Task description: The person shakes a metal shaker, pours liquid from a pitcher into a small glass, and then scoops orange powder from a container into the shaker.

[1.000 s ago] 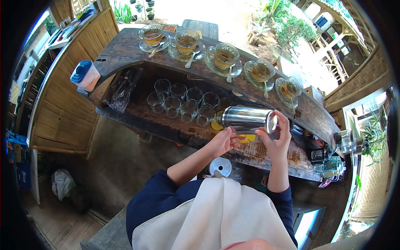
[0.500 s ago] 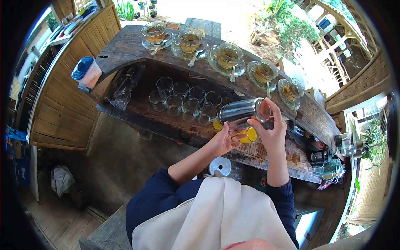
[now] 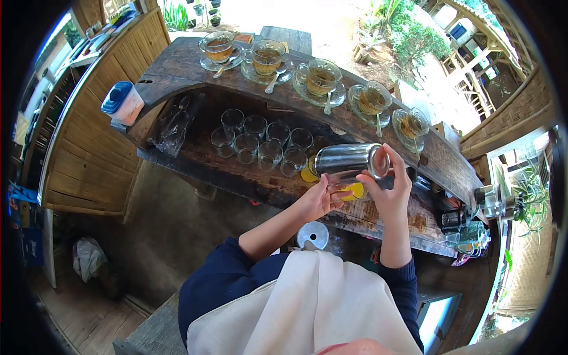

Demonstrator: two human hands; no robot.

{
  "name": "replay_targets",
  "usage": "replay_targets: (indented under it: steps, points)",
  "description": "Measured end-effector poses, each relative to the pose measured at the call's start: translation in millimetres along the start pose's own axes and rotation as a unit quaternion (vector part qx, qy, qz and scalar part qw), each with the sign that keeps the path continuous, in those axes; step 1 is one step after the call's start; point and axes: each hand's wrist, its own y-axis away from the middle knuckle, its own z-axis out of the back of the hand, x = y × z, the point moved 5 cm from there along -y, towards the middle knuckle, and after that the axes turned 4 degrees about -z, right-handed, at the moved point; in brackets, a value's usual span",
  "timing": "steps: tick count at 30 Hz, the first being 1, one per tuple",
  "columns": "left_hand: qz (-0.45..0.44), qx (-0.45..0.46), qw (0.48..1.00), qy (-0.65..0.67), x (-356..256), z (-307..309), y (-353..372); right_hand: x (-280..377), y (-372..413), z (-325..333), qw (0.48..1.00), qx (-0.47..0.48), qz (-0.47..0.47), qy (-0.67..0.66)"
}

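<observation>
Held the canister (image 3: 350, 163) on its side between both hands, above the bench (image 3: 171, 65). Gripped its right end with the right hand (image 3: 392, 195), fingers curled around the rim and thumb opposite; bore up its underside near the left end with the left hand (image 3: 318, 200), thumb against the metal and fingers loosely bent beneath. Seemed best done with light, even support at both ends, to guard against slipping on smooth metal. Called for slow, small turns and wrists well clear of the yellow things (image 3: 356, 190) just below the canister, the glasses (image 3: 270, 155) to its left and the filled cups (image 3: 322, 78) beyond it. Could not tell whether open or lidded.
</observation>
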Motion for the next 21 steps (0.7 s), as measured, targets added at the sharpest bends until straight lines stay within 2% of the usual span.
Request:
replay_targets:
  steps: [10, 12, 15, 18, 21]
  points:
    - [-0.018, 0.037, 0.999, -0.013, 1.7, -0.7, 8.5, -26.1, 60.3, 17.5, 0.995, -0.020, -0.005, -0.099]
    - [-0.020, 0.015, 1.000, -0.014, 12.7, 10.3, 9.1, -31.7, 79.9, 19.5, 0.992, 0.000, 0.002, -0.124]
    - [-0.026, -0.015, 0.999, -0.043, 23.8, 14.8, 14.5, -50.2, 109.9, 24.0, 0.971, 0.007, -0.058, -0.230]
    - [-0.013, -0.057, 0.994, -0.090, 26.7, 9.8, 16.7, -71.2, 133.4, 28.1, 0.975, 0.012, -0.110, -0.193]
    - [-0.071, -0.041, 0.980, -0.183, 18.5, -6.7, 16.9, -86.8, 149.6, 26.2, 0.969, 0.048, -0.145, -0.195]
